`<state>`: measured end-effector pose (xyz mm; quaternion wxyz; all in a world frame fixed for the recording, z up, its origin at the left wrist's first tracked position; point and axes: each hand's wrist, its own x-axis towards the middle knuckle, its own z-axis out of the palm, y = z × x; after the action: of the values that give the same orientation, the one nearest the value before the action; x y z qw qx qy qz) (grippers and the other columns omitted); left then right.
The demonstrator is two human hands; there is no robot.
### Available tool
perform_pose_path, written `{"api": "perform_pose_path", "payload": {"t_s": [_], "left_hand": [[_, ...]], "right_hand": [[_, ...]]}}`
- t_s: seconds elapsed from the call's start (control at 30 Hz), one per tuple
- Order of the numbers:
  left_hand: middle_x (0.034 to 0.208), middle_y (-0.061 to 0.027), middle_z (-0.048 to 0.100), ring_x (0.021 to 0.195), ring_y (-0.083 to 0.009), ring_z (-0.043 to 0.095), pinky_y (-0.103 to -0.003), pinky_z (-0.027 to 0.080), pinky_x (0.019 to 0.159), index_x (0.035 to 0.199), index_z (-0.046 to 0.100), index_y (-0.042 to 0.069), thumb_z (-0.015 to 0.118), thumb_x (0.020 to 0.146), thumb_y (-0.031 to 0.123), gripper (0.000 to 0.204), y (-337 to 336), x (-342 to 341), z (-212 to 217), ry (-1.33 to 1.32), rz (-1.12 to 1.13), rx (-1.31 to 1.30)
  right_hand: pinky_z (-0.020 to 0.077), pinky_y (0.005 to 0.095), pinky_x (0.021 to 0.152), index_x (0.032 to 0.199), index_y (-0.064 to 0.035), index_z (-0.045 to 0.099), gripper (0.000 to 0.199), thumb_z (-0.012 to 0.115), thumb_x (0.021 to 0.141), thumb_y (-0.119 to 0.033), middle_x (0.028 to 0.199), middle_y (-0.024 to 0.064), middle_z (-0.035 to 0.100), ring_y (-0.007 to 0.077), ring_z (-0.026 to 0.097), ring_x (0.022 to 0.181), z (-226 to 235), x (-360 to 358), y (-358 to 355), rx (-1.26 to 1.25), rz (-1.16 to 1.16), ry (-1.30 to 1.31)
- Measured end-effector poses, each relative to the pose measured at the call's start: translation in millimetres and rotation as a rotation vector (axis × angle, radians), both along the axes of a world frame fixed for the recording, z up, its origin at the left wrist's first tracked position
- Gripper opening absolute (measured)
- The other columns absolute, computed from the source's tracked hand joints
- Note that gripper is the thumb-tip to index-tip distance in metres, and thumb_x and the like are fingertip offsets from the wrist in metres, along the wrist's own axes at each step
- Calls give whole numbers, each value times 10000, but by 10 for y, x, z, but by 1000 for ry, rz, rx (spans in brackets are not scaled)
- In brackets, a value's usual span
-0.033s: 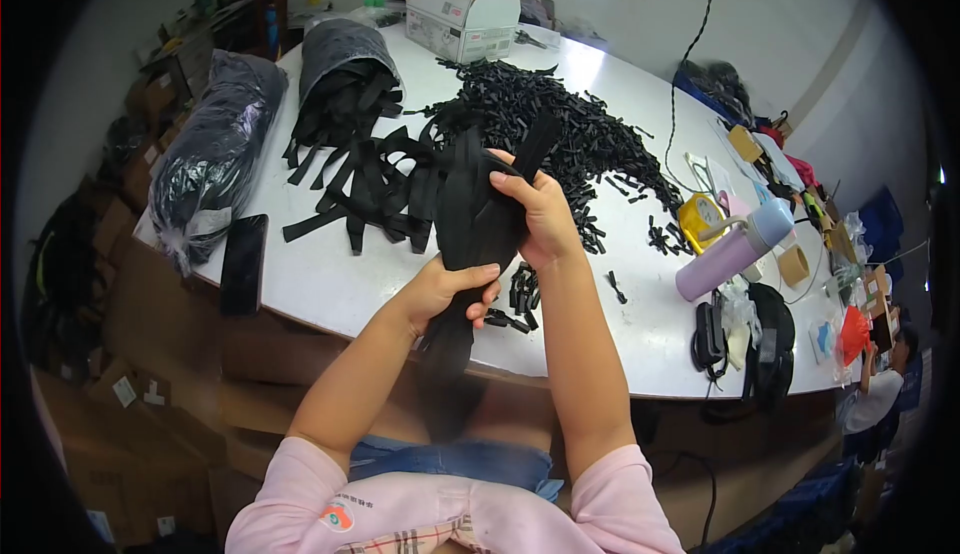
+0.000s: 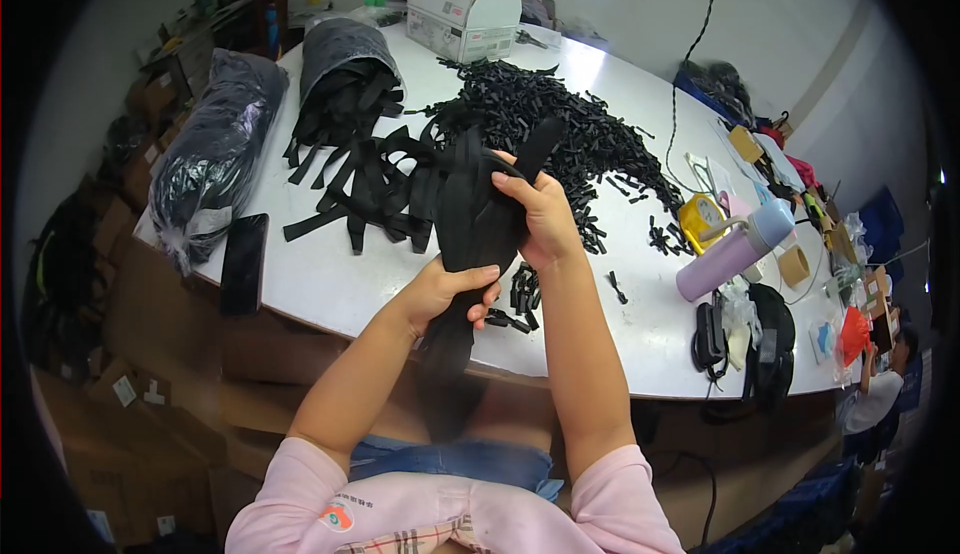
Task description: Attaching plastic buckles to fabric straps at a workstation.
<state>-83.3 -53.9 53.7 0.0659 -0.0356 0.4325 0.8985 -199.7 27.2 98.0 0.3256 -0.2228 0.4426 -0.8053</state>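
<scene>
A thick bundle of flat black straps (image 2: 465, 219) hangs between my hands over the table's front edge. My left hand (image 2: 445, 294) is closed around its lower part, thumb across the front, and the strap ends hang below toward my lap. Higher up and to the right, my right hand (image 2: 545, 214) grips the bundle's upper right side, with a strap end (image 2: 541, 144) sticking up past its fingers. Behind the bundle, loose black straps (image 2: 375, 189) lie tangled on the white table (image 2: 640, 344). A large heap of small black pieces (image 2: 580, 119) spreads beyond my right hand.
An opened bag of straps (image 2: 345, 49) and a full plastic bag (image 2: 220, 144) lie left, near a dark phone (image 2: 243, 264). A white carton (image 2: 460, 24) stands at the back. On the right are a lilac bottle (image 2: 730, 254), yellow tape measure (image 2: 700, 219) and tape roll (image 2: 793, 266).
The strap end above my right hand has tilted slightly and shows a narrower, rounder shape. Both hands hold nearly the same place.
</scene>
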Motion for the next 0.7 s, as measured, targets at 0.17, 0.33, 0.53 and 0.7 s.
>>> {"api": "perform_pose_path", "payload": {"t_s": [0.17, 0.33, 0.53, 0.7], "left_hand": [[599, -40, 490, 435, -99, 458, -259, 441, 426, 780, 473, 40, 549, 779, 144, 129, -21, 55, -26, 7, -2, -1], [592, -35, 488, 433, -94, 455, -250, 433, 417, 749, 477, 44, 550, 781, 151, 134, -2, 82, -41, 25, 28, -72], [579, -22, 474, 414, -81, 419, -236, 422, 410, 692, 478, 50, 542, 788, 148, 152, -14, 126, -92, 27, 108, -85], [611, -20, 489, 480, -78, 440, -235, 431, 467, 720, 503, 35, 553, 793, 166, 158, 51, 75, -98, 69, 461, -183]], "right_hand": [[455, 265, 715, 980, 8, 538, 213, 487, 783, -55, 883, 70, 581, 141, 559, 791, -140, -47, 3, 5, -137, 85], [464, 296, 698, 899, 5, 533, 193, 396, 837, -116, 922, 145, 582, 202, 574, 784, 9, 17, 12, -33, -213, 57], [506, 352, 598, 974, 15, 465, 204, 328, 862, -87, 870, 183, 580, 251, 601, 664, 277, -18, 253, -244, -559, 117], [488, 240, 499, 1012, 25, 478, 247, 384, 883, -164, 825, 154, 598, 178, 595, 550, 468, 190, 595, 30, -725, 466]]}}
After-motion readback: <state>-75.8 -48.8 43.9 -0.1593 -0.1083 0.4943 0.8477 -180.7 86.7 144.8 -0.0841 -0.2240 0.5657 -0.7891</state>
